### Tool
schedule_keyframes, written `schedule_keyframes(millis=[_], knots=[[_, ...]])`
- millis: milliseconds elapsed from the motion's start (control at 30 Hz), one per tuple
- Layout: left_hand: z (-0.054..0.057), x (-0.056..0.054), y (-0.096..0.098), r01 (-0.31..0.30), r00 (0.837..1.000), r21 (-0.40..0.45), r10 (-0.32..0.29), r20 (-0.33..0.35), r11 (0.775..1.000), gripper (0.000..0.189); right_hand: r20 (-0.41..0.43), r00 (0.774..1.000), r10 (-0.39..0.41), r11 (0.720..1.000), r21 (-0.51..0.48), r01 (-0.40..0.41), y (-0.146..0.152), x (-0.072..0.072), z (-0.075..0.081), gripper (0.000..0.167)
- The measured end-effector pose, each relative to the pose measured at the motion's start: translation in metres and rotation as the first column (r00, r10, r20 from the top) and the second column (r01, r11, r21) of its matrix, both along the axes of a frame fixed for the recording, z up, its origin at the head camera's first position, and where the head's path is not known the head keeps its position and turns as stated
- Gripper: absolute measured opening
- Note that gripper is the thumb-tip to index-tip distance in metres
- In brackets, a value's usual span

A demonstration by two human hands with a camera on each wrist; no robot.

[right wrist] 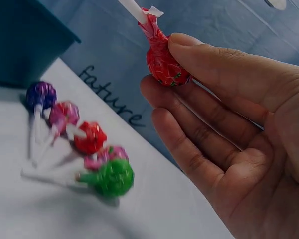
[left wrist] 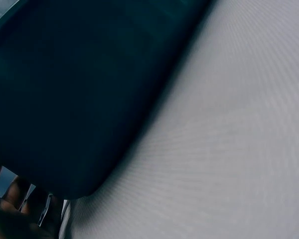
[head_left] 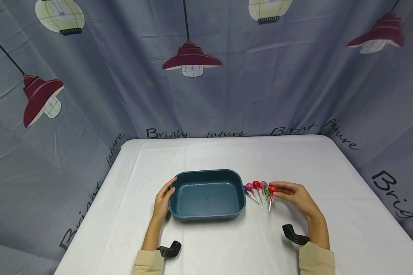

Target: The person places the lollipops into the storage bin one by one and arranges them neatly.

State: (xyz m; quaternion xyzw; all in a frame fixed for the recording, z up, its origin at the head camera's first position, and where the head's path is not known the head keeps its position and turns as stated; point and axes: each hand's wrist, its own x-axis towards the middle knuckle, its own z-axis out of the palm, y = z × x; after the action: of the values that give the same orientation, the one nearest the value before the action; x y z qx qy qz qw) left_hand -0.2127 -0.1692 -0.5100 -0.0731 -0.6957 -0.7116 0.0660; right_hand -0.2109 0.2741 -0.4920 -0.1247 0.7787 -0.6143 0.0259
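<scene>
A dark teal rectangular bin [head_left: 206, 218] stands on the white table. My left hand [head_left: 163, 200] holds its left end, with the thumb at the rim; in the left wrist view fingers [left wrist: 20, 199] show beside the bin's wall. My right hand [head_left: 297, 196] pinches a red-wrapped lollipop [right wrist: 167, 62] by its head between thumb and fingertips, the stick pointing down in the head view. Just right of the bin, several lollipops lie fanned out: a purple one [right wrist: 41, 95], a pink one [right wrist: 64, 115], another red one [right wrist: 89, 138], a second pink one and a green one [right wrist: 114, 178].
A white cloth covers the table [head_left: 206, 252]. Behind it and at both sides hangs a grey-blue curtain [head_left: 206, 103] printed with lamps and lettering. Each wrist carries a black camera mount, the left one [head_left: 170, 249] low in front of the bin.
</scene>
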Motion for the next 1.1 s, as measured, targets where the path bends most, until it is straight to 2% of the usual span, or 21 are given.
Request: schedule_keyframes(millis=[300, 567, 800, 967, 1100], knots=[[-0.002, 0.000, -0.001, 0.012, 1.000, -0.007, -0.012, 0.027, 1.000, 0.037, -0.017, 0.998, 0.058, 0.998, -0.002, -0.058, -0.023, -0.014, 0.014, 0.039], [-0.001, -0.001, -0.001, 0.006, 1.000, -0.011, -0.006, 0.014, 1.000, 0.036, -0.038, 0.993, 0.114, 0.993, -0.026, -0.115, -0.042, -0.022, 0.024, 0.039], [-0.002, -0.001, -0.001, -0.001, 1.000, -0.016, 0.001, -0.007, 1.000, 0.037, -0.051, 0.993, 0.105, 0.994, -0.029, -0.107, -0.059, -0.031, 0.033, 0.037], [-0.001, -0.001, 0.000, -0.002, 1.000, -0.018, 0.002, -0.001, 1.000, 0.036, -0.070, 0.994, 0.079, 0.996, -0.038, -0.082, -0.073, -0.038, 0.039, 0.036], [-0.001, 0.000, 0.000, -0.007, 1.000, -0.023, 0.007, 0.014, 1.000, 0.036, -0.072, 0.993, 0.097, 0.994, -0.049, -0.100, -0.089, -0.043, 0.042, 0.040]])
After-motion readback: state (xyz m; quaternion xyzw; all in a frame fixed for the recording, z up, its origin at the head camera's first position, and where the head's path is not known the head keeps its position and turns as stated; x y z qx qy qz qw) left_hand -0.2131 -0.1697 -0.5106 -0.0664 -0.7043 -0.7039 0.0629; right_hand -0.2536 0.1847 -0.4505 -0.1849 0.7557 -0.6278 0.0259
